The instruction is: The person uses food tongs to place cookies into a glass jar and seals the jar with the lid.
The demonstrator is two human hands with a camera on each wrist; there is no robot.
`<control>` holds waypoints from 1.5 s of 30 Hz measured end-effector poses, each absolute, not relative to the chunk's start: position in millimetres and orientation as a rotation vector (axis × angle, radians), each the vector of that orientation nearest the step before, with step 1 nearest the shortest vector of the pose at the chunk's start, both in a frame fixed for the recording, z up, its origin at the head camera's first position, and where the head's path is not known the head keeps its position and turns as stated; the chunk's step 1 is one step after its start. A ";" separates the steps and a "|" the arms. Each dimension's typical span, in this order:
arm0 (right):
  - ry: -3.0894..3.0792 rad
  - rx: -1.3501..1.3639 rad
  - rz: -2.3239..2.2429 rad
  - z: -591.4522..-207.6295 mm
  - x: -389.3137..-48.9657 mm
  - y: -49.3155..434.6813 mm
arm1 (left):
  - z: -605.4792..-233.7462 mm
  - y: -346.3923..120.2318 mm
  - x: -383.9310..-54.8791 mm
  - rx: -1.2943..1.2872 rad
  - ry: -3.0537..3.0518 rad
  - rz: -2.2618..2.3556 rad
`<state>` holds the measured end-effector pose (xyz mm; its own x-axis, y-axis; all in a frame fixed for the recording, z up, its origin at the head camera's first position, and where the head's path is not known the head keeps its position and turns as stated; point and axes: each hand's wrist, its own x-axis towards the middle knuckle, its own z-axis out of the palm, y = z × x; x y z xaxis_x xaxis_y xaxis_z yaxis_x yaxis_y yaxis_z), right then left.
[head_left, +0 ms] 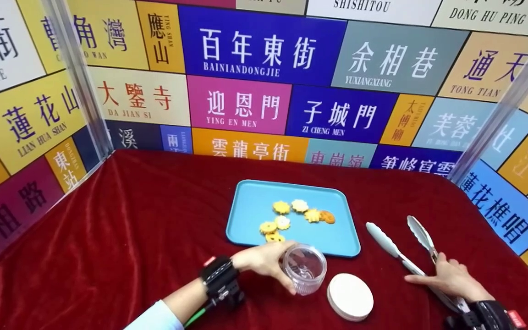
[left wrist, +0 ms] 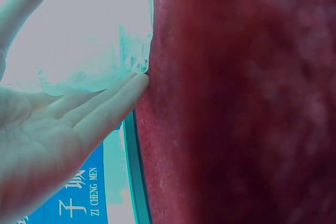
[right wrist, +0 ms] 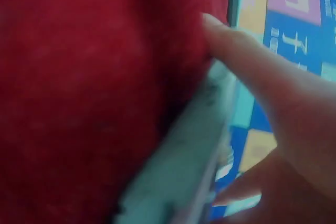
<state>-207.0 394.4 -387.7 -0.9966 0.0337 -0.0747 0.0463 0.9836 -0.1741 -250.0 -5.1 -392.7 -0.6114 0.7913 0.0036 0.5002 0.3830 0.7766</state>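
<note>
Thumb and fingers of my left hand hold a clear plastic jar from its left side, just in front of the blue tray. The jar has no lid on and looks see-through inside. In the left wrist view, long fingers lie along the jar wall. On the right, my right hand grips a pair of metal tongs, whose arms are spread apart with the tips pointing away. The right wrist view has the thumb stretched across a tongs arm.
Several cookies lie on the light blue tray, some yellow and one browner. A round white lid rests on the dark red cloth, right of the jar. Panels with printed signs stand behind and at both sides.
</note>
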 end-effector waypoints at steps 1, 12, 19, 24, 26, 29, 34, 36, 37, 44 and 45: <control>3.060 0.051 -0.264 -388.1 -208.1 396.2 | -392.4 -5.4 -250.0 1.119 2.282 1.091; 3.057 0.141 -0.259 -390.9 -218.1 381.8 | -394.7 -4.0 -250.2 1.137 2.250 1.094; 3.105 0.206 -0.222 -389.3 -216.8 385.9 | -393.3 -1.7 -251.1 1.108 2.267 1.063; 3.260 0.202 -0.268 -383.8 -211.8 397.2 | -393.4 -3.5 -251.0 1.121 2.268 1.065; 3.360 0.173 -0.366 -381.4 -209.9 397.9 | -393.5 -4.8 -250.9 1.130 2.278 1.062; 3.481 0.090 -0.582 -374.7 -208.3 392.4 | -394.0 -5.6 -251.7 1.152 2.253 1.086; 3.516 -0.169 -0.699 -362.0 -207.2 374.0 | -394.2 -5.5 -252.8 1.177 2.201 1.127; 3.500 -0.265 -0.639 -359.9 -207.5 365.7 | -394.2 -5.7 -252.4 1.174 2.210 1.120; 3.497 -0.312 -0.601 -359.7 -207.8 361.3 | -394.3 -5.7 -252.1 1.167 2.214 1.118; 3.648 -0.694 -0.234 -365.1 -221.9 336.5 | -393.5 -4.3 -250.6 1.126 2.261 1.083; 3.659 -0.742 -0.164 -365.3 -224.9 334.4 | -393.6 -4.1 -250.5 1.124 2.266 1.078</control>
<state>-224.9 334.4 -365.3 -0.7557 -0.3307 0.5653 -0.3799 0.9244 0.0330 -250.5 -4.1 -393.6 -0.6025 0.7981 -0.0068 0.4982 0.3827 0.7780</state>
